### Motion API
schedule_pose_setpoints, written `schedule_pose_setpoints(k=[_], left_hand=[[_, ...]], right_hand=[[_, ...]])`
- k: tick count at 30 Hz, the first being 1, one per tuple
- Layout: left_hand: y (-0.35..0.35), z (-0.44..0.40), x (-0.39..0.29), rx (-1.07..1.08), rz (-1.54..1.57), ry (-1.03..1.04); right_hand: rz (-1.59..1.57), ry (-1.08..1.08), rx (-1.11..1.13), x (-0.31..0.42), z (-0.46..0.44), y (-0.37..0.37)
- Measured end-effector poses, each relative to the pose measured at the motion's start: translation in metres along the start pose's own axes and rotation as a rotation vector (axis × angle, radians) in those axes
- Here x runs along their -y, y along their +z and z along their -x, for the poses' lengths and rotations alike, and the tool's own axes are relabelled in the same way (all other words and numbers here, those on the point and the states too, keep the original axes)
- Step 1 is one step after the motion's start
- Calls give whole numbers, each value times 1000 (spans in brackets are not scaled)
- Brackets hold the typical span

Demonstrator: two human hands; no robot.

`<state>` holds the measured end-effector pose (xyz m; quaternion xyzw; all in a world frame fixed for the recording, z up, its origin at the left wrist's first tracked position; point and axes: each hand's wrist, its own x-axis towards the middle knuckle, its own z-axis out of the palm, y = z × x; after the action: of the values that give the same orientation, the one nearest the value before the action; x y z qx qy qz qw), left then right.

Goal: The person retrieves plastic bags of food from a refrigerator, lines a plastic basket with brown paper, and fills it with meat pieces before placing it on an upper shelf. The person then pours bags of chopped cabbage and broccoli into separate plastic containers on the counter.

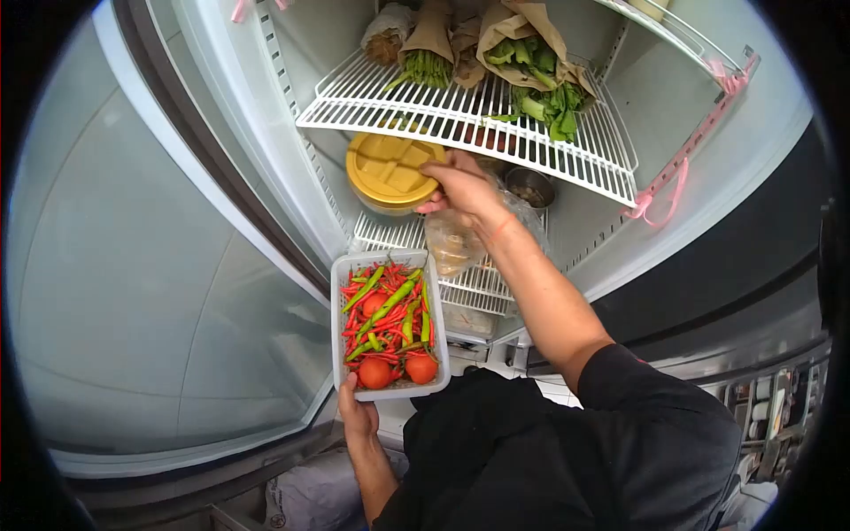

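Note:
My left hand [356, 409] is closed on the near left corner of a white plastic basket [338, 305]. Red chillies [365, 339], several long green chillies [390, 301] and three tomatoes [374, 373] fill it. Inside the fridge, my right hand [462, 188] grips the right side of a round container with a gold lid [390, 164], thumb on the lid's edge. The container is below the upper wire shelf, and its lower part is partly hidden. Just below my right hand hangs or lies a clear plastic bag [453, 243] with pale contents.
On the upper wire shelf [381, 111] lie paper-wrapped green vegetables [531, 66] and other wrapped bundles [390, 35]. A metal bowl [529, 186] stands further right on the lower level. The glass door [159, 239] is swung open at left. Pink ties [662, 190] hang on the right rail.

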<state>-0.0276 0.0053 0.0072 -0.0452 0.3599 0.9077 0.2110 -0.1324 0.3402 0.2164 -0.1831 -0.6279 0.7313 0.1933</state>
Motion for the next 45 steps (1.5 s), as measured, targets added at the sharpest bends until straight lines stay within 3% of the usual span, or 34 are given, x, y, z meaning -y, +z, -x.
schedule_pose_setpoints(k=[7,11,16,21,26,30,34,35,37,38,42,45], left_hand=[[-34,-27,-10,61,-110,49],[-17,-44,-22,97,-59,37],[17,-84,-23,143,-1,-15],[44,-144,-15,207,-184,-76],[76,-186,-6,105,-249,-100],[101,-207,14,-124,-360,-107],[135,-225,18,-341,-400,43],[135,-241,20,-226,-251,160],[156,-246,23,-316,-109,168],[162,-247,29,-293,-139,265],[185,-241,38,-508,-303,266],[153,-242,50,-374,-333,178]], right_hand=[[31,-112,28,26,125,-40],[114,-72,-172,9,186,-61],[122,15,-239,-8,215,-88],[118,99,-247,-24,218,-109],[94,116,-246,-28,213,-124],[73,93,-230,-29,212,-121],[102,90,-189,-26,205,-128],[114,111,-181,-23,205,-130],[136,152,-165,-16,206,-138],[136,155,-172,-18,206,-142],[84,165,-183,-14,210,-153],[63,175,-197,-22,213,-165]])
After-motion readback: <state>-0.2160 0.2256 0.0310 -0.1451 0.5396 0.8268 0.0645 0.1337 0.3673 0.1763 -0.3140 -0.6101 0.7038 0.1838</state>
